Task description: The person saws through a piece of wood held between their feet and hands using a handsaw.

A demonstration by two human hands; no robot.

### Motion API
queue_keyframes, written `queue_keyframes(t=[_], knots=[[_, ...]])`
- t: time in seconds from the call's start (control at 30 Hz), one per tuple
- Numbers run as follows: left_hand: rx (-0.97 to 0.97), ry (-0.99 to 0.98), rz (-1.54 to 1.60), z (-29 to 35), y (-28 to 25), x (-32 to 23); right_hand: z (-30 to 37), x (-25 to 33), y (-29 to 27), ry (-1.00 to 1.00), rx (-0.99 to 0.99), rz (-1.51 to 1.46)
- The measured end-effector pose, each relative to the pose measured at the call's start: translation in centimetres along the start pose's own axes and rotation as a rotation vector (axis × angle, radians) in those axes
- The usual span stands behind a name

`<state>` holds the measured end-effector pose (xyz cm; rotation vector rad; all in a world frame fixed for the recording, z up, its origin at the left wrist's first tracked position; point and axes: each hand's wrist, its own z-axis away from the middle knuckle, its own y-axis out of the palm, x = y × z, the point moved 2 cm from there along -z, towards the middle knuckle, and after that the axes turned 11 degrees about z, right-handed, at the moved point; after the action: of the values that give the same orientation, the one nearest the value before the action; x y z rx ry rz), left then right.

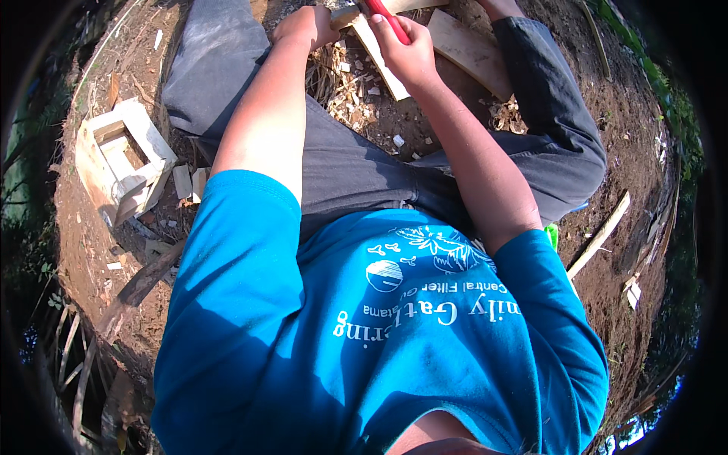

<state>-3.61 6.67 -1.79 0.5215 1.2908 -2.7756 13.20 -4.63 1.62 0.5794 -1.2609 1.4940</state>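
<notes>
At the top edge my right hand (409,54) is closed round the red handle (389,21) of a tool, its thumb lying along it. The working end of that tool is out of view. Just to the left, my left hand (305,29) is closed on a short piece of wood (345,17), most of which is covered by the fingers or cut off by the edge. A narrow pale wooden strip (381,62) slants down between the two hands. Right of my right hand lies a wider board (472,51).
Wood shavings (353,102) and chips litter the brown soil between my folded legs. On the left stands a rough wooden box (114,167) with an opening, small offcuts (182,182) beside it. A branch (140,284) lies below. A pale stick (603,233) rests at the right.
</notes>
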Motion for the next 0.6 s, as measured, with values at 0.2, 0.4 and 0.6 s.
queue_keyframes(t=[0.2, 0.4, 0.6], knots=[[-0.071, -0.052, 0.139, 1.3, -1.1, 0.8, 14.0, 2.4, -8.4, 0.115, 0.145, -0.062], [-0.069, -0.070, 0.107, 2.6, -2.6, -1.8, 4.6, -0.1, -2.5, -0.027, 0.007, -0.090], [0.013, -0.063, 0.078, 2.3, -2.9, -1.7, 1.6, 0.4, -0.5, 0.009, 0.007, -0.022]])
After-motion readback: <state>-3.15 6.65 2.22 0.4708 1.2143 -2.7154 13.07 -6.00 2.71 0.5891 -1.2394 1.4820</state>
